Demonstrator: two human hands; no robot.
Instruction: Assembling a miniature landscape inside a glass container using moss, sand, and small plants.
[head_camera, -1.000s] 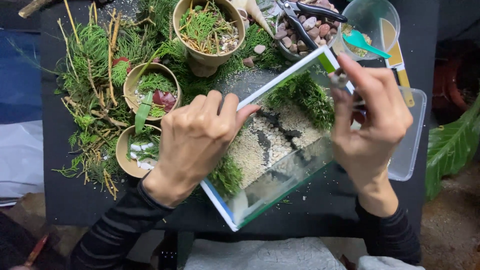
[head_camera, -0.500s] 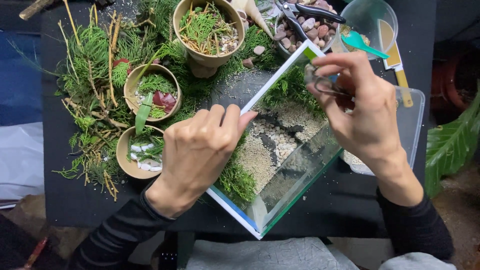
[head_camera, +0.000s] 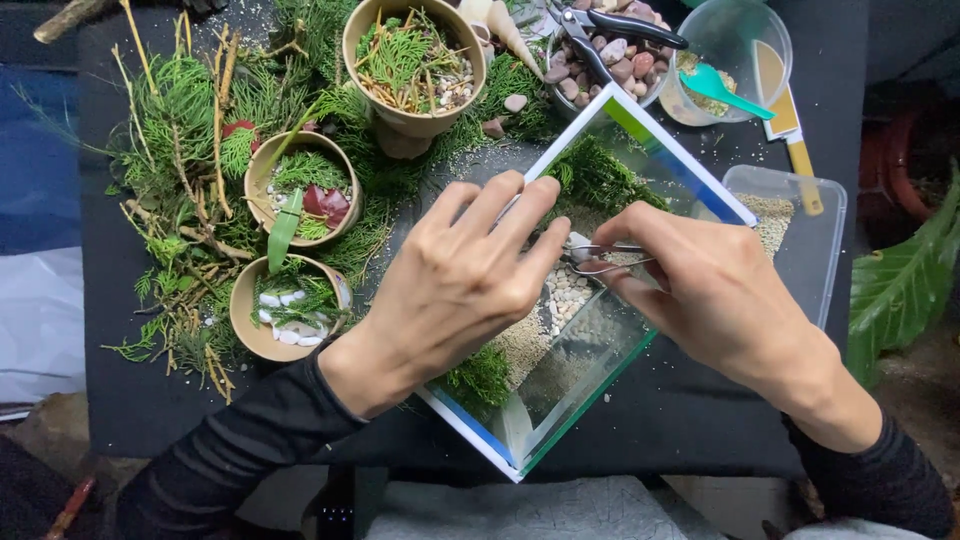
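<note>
A small glass tank (head_camera: 700, 195) with white rims stands tilted as a diamond on the black table. Inside lie sand, pale pebbles (head_camera: 562, 292) and green moss (head_camera: 592, 175). My left hand (head_camera: 455, 280) rests over the tank's left rim, fingers curved and spread. My right hand (head_camera: 705, 295) reaches in from the right and pinches metal tweezers (head_camera: 600, 258), whose tips meet near my left fingertips over the pebbles.
Three tan pots with greenery sit at the left: (head_camera: 412, 60), (head_camera: 300, 185), (head_camera: 282, 305). Fern sprigs (head_camera: 180, 130) cover the table's left. A bowl of stones with pliers (head_camera: 610, 45), a clear cup with a teal spoon (head_camera: 730, 65) and a clear lid (head_camera: 800, 235) lie behind.
My right hand moved down from the tank's far corner into the middle with the tweezers. My left hand slid right over the rim toward it. The view has come closer.
</note>
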